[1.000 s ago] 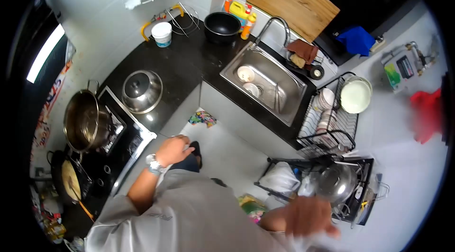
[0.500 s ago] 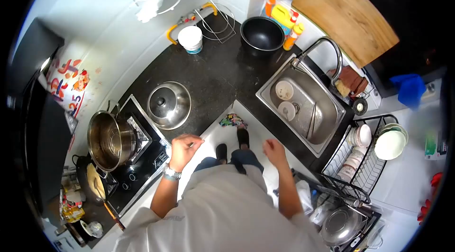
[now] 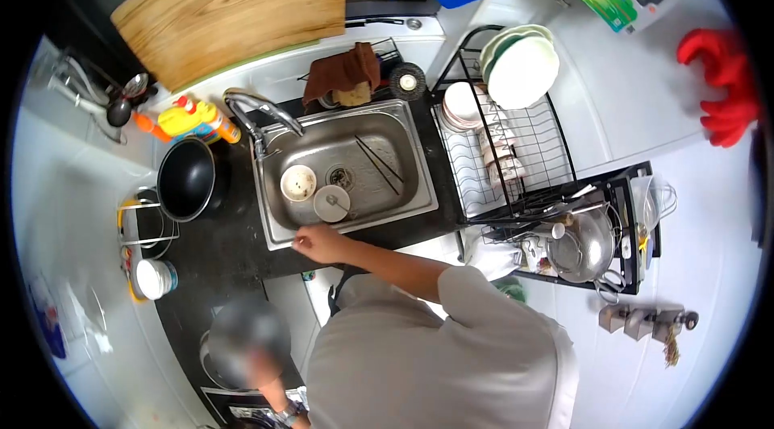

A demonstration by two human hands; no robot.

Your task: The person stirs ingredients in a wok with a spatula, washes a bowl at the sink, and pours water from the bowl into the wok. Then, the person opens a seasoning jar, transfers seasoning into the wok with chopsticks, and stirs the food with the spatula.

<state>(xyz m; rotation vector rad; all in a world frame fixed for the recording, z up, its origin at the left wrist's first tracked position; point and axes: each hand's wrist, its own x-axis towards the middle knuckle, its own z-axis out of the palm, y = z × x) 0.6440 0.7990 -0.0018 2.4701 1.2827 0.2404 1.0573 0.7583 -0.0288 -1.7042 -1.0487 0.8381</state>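
Observation:
Blurred by motion, my left hand (image 3: 262, 368) is at the lower left, closed on the near edge of a round grey lid (image 3: 250, 336). Under the lid, the rim of a steel vessel (image 3: 211, 364) shows on the black counter. My right hand (image 3: 322, 243) has its fingers curled together just over the front rim of the steel sink (image 3: 270, 223); no object shows in it. Inside the sink lie a white bowl (image 3: 298, 183), a second bowl with a spoon (image 3: 331, 203) and a pair of dark chopsticks (image 3: 379, 163).
Left of the sink are a black basin (image 3: 187, 181), a white tub (image 3: 156, 278) and a yellow bottle (image 3: 179, 120). A dish rack (image 3: 556, 127) with bowls stands to the right. Pans sit on a lower rack (image 3: 582, 247). The stove edge (image 3: 218, 401) shows at bottom left.
The view has turned right toward the sink and dish rack. My left hand has reached the lid, which has come partly off the steel vessel. My right hand has come to the sink's front rim.

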